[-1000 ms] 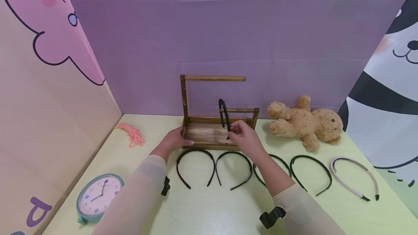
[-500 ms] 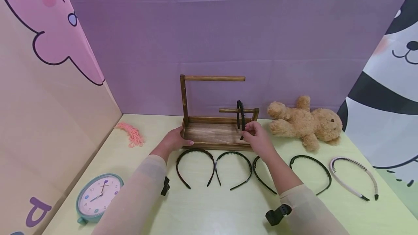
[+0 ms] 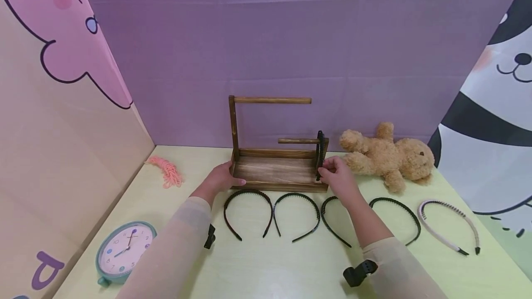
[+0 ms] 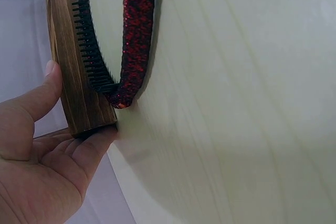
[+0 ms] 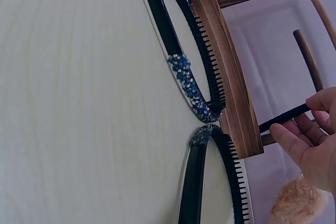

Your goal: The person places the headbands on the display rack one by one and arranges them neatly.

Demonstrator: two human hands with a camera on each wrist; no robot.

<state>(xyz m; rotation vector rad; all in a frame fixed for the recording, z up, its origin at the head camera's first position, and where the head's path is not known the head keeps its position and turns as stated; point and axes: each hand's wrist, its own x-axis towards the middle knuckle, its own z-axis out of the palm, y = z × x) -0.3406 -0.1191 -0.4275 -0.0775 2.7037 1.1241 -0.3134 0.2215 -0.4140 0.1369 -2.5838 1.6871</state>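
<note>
A brown wooden rack (image 3: 274, 187) has a shallow tray and two bars, the taller from its left post, the lower from its right. My left hand (image 3: 219, 180) grips the tray's left end, thumb on one side and fingers at the corner in the left wrist view. A toothed black headband (image 3: 320, 149) loops over the lower bar (image 3: 297, 141) close to its right post. My right hand (image 3: 340, 179) pinches one leg of this headband; in the right wrist view the dark leg (image 5: 286, 116) lies between thumb and fingers.
Several headbands lie in a row before the rack, including a red-glitter headband (image 4: 139, 40), a blue-jewelled headband (image 5: 186, 85) and a white headband (image 3: 440, 234). A teddy bear (image 3: 384, 153) lies right. Pink yarn (image 3: 167, 170) and a teal clock (image 3: 126, 248) stand left.
My right hand has slid the black headband rightward along the lower bar, from near its free end to beside the right post. My left hand stays on the rack.
</note>
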